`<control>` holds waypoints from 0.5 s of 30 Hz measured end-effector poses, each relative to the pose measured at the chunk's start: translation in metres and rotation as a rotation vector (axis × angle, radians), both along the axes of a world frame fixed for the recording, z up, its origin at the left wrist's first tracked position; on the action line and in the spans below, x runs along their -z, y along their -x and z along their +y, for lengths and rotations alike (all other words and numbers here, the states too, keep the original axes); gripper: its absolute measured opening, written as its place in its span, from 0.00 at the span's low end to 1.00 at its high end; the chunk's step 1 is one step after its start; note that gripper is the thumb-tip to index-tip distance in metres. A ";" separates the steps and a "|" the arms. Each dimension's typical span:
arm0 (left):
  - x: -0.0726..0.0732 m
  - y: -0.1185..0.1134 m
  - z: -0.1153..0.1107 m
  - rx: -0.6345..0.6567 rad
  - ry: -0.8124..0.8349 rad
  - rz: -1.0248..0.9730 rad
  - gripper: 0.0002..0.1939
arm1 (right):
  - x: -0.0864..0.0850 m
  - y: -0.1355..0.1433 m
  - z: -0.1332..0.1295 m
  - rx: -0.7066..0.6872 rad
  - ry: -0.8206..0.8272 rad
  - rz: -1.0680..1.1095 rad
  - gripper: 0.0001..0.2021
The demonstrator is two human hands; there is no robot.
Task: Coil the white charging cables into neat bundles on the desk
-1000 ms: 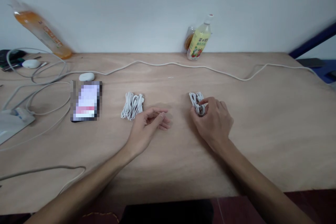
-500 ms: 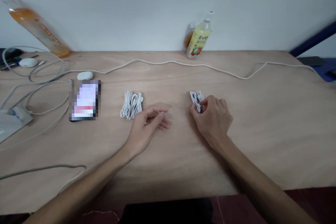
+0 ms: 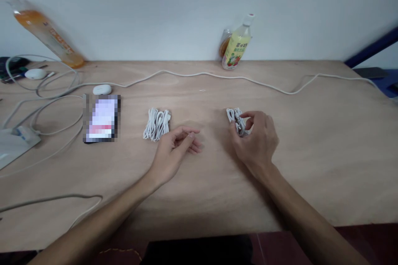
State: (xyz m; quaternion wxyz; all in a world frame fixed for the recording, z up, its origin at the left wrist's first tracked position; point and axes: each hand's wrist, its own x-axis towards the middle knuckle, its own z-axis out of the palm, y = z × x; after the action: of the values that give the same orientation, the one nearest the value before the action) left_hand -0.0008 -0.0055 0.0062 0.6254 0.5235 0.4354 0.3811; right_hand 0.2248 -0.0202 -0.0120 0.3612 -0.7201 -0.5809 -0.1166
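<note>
A coiled bundle of white cable (image 3: 157,124) lies on the wooden table, left of centre. Just right of it my left hand (image 3: 178,149) rests on the tabletop, fingers loosely curled and apart, holding nothing. Another white cable bundle (image 3: 236,118) lies right of centre, its near part partly hidden by my fingers. Over its right side, my right hand (image 3: 257,136) has thumb and index finger spread apart, with the bundle between and beyond the fingertips; no grip on it shows.
A long white cable (image 3: 203,73) runs across the back. At left are a blurred-out phone (image 3: 102,120), a white earbud case (image 3: 102,90), loose cables and a leaning orange bottle (image 3: 49,37). A yellow-labelled bottle (image 3: 236,47) stands by the wall (image 3: 139,16).
My right hand has shifted slightly right, and its thumb and index finger have parted from their pinch at the right bundle. More of that bundle shows. My left hand has stayed still.
</note>
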 end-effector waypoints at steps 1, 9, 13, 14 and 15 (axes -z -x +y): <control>0.000 0.000 -0.001 0.000 -0.014 0.007 0.12 | 0.000 0.000 0.000 -0.044 -0.028 -0.002 0.05; -0.025 0.011 -0.006 -0.132 -0.402 0.340 0.11 | -0.004 0.008 -0.008 -0.575 -0.058 -0.199 0.08; -0.037 0.035 -0.003 -0.315 -0.442 0.599 0.10 | -0.008 0.024 -0.011 -0.726 -0.013 -0.398 0.11; -0.037 0.043 -0.001 -0.350 -0.452 0.662 0.09 | -0.008 0.028 -0.012 -0.756 0.027 -0.427 0.11; -0.037 0.050 0.001 -0.379 -0.461 0.737 0.09 | -0.009 0.033 -0.012 -0.777 0.072 -0.439 0.11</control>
State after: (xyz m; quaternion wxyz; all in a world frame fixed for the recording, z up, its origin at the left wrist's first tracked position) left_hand -0.0505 -0.0042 0.0436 0.2162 0.6601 0.6204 0.3642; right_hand 0.1919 -0.0319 -0.0034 0.2212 -0.4189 -0.8748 -0.1020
